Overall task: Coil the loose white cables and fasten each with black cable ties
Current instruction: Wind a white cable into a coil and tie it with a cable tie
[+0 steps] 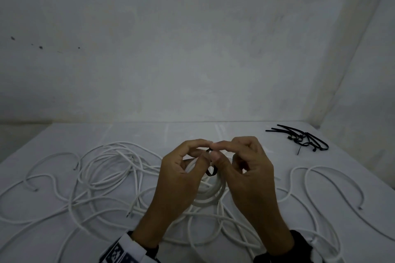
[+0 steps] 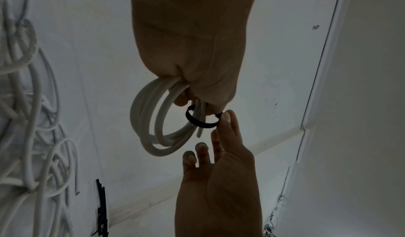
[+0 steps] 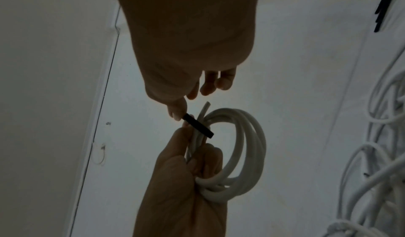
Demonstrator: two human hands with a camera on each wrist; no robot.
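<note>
My left hand (image 1: 204, 149) grips a small coil of white cable (image 1: 213, 193) above the table. A black cable tie (image 1: 211, 172) loops loosely around the coil's strands. My right hand (image 1: 217, 152) pinches the tie's end between thumb and forefinger, right against my left fingertips. In the left wrist view the tie (image 2: 200, 121) forms a ring around the coil (image 2: 151, 119), with the right fingertips (image 2: 227, 117) at its head. From the right wrist, the tie (image 3: 198, 127) shows as a flat strip crossing the coil (image 3: 245, 154) beside a cut cable end.
Several loose white cables (image 1: 106, 168) sprawl in tangled loops over the white table (image 1: 192, 130), left, right (image 1: 324, 179) and under my wrists. A small heap of spare black ties (image 1: 299, 139) lies at the back right corner. Walls close the table at the back and right.
</note>
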